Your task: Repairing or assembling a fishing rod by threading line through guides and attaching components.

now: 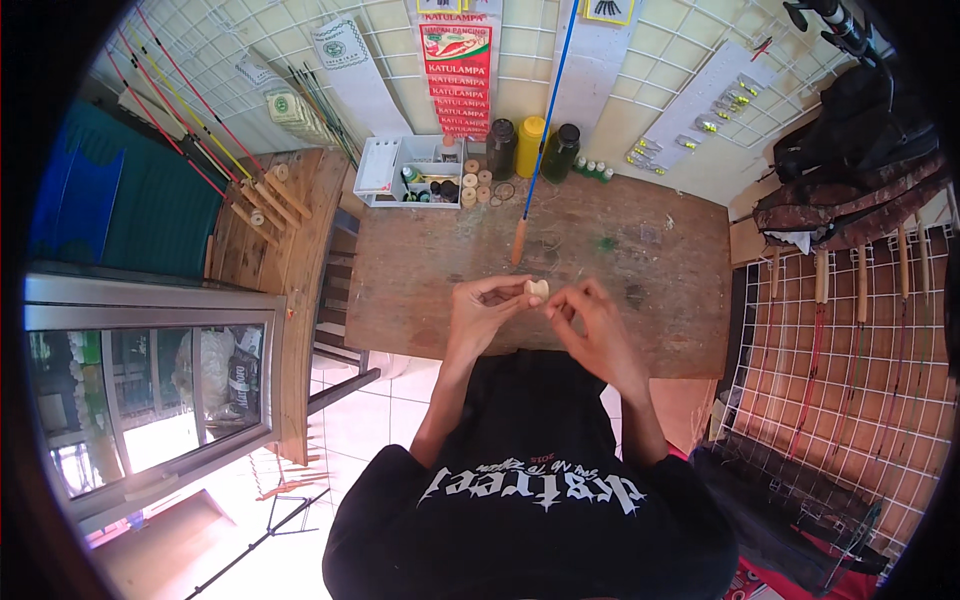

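Wire-grid walls ring a worn wooden table [620, 300] in the middle of the frame. At its far edge, upper centre, a white tray [405, 170] holds small pots and bottles, with wooden spools [477, 187] just beside it. Next come two dark jars [502, 148] and a yellow jar [531, 145] between them (lids on, contents unclear). A blue rod with a cork handle [535, 150] slants down from the top onto the table, ending just above the hands. The left hand [487, 310] pinches a small pale piece [537, 289] between its fingertips, grip closed on it. The right hand [587, 322] meets it, fingers curled tight; what they hold I cannot tell.
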`<state>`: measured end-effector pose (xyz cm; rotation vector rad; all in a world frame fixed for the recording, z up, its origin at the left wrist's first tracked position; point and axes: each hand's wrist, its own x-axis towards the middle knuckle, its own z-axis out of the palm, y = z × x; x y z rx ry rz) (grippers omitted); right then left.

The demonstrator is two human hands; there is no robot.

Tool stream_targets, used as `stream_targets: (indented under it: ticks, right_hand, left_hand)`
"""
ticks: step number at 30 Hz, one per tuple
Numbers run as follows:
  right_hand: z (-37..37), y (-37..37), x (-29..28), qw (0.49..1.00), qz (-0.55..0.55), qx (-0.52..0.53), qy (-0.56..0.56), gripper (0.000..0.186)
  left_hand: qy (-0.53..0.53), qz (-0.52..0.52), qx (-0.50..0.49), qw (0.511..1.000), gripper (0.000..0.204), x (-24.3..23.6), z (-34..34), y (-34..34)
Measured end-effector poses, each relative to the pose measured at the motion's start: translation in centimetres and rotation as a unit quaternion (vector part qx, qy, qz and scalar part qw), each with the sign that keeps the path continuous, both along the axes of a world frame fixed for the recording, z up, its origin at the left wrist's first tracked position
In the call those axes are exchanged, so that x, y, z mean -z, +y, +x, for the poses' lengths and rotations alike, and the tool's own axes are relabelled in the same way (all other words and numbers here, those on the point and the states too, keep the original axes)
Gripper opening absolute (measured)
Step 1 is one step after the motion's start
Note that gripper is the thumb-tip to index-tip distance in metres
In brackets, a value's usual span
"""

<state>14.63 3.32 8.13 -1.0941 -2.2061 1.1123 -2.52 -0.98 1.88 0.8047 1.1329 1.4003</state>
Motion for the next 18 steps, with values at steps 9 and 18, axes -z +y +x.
stream_targets:
  ticks: [9, 18]
  right_hand:
    - [0.1, -0.4, 6.2, 0.942, -0.284, -0.077, 0.16, 0.01]
    - [0.4, 2.7, 0.8, 0.987, -0.145, -0.012, 0.069, 0.007]
  left_hand:
    - [-0.037, -0.012, 0.03, 0.999, 0.031, -1.6, -1.2, -0.6]
    - [0.106, -0.057, 0.104, 0.987, 0.03, -0.1, -1.4, -0.8]
